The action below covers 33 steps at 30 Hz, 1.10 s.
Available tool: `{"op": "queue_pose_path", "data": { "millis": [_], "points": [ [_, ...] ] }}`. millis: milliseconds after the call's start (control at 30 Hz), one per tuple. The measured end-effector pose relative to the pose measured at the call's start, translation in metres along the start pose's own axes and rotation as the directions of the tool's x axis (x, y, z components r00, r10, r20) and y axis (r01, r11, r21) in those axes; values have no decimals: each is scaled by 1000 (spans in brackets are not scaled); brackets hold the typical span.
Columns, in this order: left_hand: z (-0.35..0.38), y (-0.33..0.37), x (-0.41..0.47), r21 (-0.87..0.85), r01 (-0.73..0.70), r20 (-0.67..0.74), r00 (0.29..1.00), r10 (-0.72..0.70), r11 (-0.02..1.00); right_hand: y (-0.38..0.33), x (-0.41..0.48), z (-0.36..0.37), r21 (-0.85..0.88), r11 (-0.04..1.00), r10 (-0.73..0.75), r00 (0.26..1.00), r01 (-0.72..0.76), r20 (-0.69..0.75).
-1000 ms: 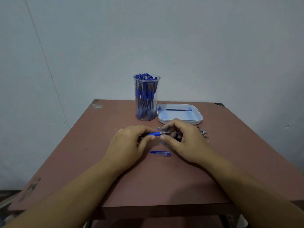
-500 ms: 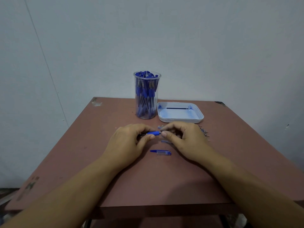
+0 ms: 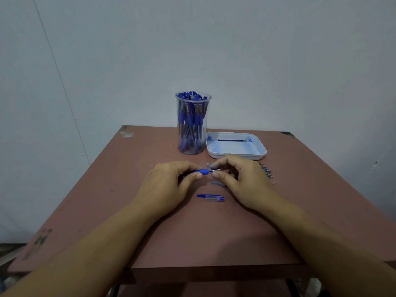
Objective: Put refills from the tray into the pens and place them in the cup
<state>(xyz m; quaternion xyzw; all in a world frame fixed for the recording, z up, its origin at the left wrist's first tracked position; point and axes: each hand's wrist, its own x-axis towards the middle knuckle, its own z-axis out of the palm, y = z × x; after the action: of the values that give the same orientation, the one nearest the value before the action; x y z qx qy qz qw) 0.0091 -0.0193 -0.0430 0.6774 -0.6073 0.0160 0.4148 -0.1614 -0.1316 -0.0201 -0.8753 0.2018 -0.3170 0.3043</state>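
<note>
We hold one pen (image 3: 202, 171) over the middle of the bench (image 3: 192, 232), on the near side of the tray (image 3: 235, 156). Our left hand (image 3: 169, 185) has its fingers curled round the blue part of the pen. Our right hand (image 3: 242, 179) pinches the thin silver end that sticks out of the pen on the right. We cannot tell if that end is a refill tip or a loose tip piece.

We think a few things could go wrong here. The silver end is very thin, so it could slip out of our pinch or bend if we push it in crooked. A row of little tips (image 3: 267, 173) lies just right of our right hand, and a bump from that hand could send them rolling. The cap (image 3: 211, 198) lies near us on the bench, between our two wrists, and a wrist could knock it away. A small see-through piece (image 3: 217, 183) lies just beside our right thumb and could get lost under the hand.

The cup (image 3: 206, 125) stands upright at the far side, just left of the tray. It is packed with blue pens (image 3: 192, 116), so one more may be hard to push in, and a hard push could tip it. The tray holds one refill (image 3: 232, 140) along its far side and small blue bits in its far corners.
</note>
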Motion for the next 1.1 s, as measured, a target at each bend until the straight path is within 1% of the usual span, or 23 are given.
{"op": "queue_pose_path", "data": {
  "millis": [167,233,300,400,500,567,667,733,933,1000,1100],
  "points": [
    [0,1,-1,-18,-5,-10,1000,5,1000,1,0,-1,-65,994,-90,996,89,-16],
    [-1,0,-2,-19,-10,-18,1000,10,1000,2,-1,-1,-15,998,-64,998,64,0],
    [-1,0,-2,-22,-12,-19,1000,12,1000,2,-2,-1,51,999,-5,1000,5,-3],
    [-2,-1,-2,-7,-20,-17,1000,19,1000,3,0,0,78,996,51,999,-51,5],
    [-2,0,-2,23,-6,-16,1000,7,1000,1,1,0,62,997,43,999,-44,9],
    [-2,0,-2,23,18,-7,1000,-17,1000,2,1,-1,36,999,13,1000,-13,-6],
    [-4,-1,-1,42,38,-14,999,-38,998,3,1,-2,-40,998,-50,998,48,-44],
    [-4,-2,-1,70,54,-31,998,-52,996,6,1,-3,-96,994,-64,997,60,-40],
    [-8,-4,0,134,74,-101,993,-60,988,8,2,-7,-227,971,-60,997,70,51],
    [-8,-4,0,132,86,-106,992,-72,988,6,2,-8,-279,956,-55,987,96,152],
    [-7,-5,0,132,79,-104,992,-65,988,4,4,-6,-320,931,-75,950,176,304]
  ]
}}
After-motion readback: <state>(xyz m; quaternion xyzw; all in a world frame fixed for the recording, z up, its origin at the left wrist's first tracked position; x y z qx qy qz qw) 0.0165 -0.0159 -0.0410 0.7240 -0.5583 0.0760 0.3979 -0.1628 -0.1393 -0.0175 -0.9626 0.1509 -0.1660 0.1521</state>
